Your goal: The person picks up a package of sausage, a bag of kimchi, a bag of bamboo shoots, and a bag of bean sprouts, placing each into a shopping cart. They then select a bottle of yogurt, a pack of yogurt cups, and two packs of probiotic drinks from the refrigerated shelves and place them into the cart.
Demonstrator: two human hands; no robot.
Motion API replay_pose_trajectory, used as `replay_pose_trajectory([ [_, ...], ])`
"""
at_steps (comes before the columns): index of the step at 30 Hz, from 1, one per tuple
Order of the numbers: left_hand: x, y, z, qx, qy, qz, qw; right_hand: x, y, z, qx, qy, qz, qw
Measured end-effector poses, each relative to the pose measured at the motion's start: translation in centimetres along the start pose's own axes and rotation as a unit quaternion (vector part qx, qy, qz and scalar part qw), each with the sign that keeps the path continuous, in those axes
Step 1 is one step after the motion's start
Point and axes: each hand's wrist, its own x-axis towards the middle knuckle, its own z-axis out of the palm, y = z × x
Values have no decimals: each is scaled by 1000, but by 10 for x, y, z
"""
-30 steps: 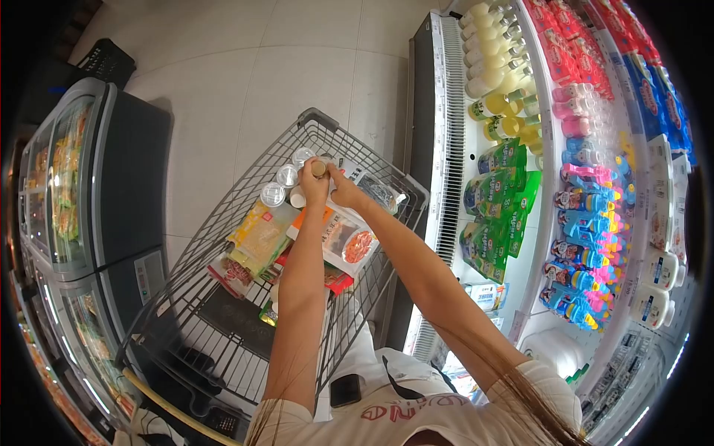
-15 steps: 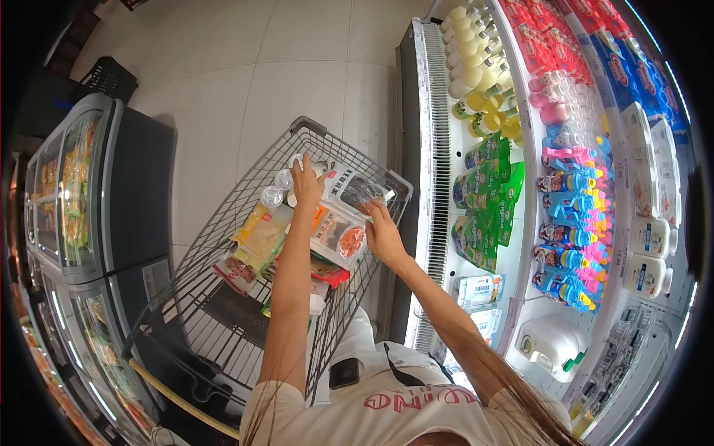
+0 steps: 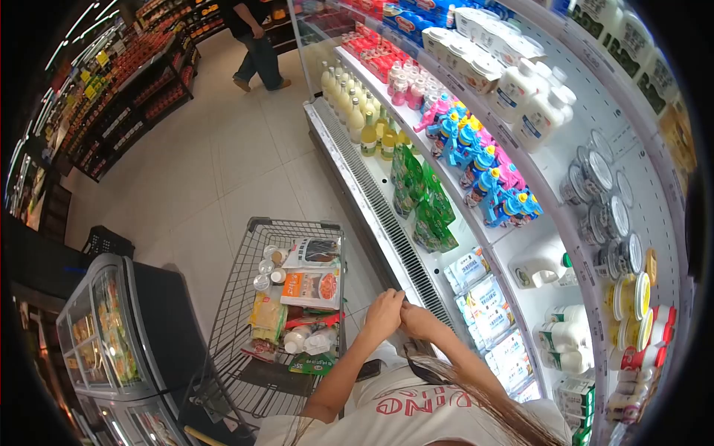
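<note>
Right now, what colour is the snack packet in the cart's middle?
Orange and white packet, head view.

A grey wire shopping cart stands on the pale tiled floor at lower centre, holding an orange-and-white flat food pack, a yellow bag and clear lidded cups.

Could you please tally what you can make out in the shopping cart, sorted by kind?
Round lidded cups at the far end of the cart: 4
Flat printed food packets, such as the orange one: 4
Clear bottles lying down: 2
Total: 10, as far as shows; some goods overlap, so more may be hidden.
</note>
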Motion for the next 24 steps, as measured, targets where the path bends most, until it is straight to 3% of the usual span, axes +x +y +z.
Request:
replay_pose_trajectory([
  [1,12,20,6,22,-5,43,999,-16,5,-11,29,44,14,999],
  [3,29,66,-9,31,16,119,992,-49,15,-27,5,224,-9,975],
  [5,39,109,-6,17,20,175,984,-96,9,-59,19,255,72,964],
  [9,42,202,21,-65,19,271,960,-197,15,-81,63,432,96,895],
  [13,21,296,50,-168,-3,329,929,-301,4,-103,68,543,168,820],
  [15,9,340,58,-221,-45,343,912,-348,-6,-116,57,627,213,747],
  [19,-10,422,74,-354,-163,353,851,-420,4,-133,-31,821,278,498],
  [22,-15,476,101,-435,-223,368,791,-456,24,-153,-34,853,313,416],
  [24,-17,503,120,-445,-235,380,776,-465,38,-164,-52,839,345,418],
])
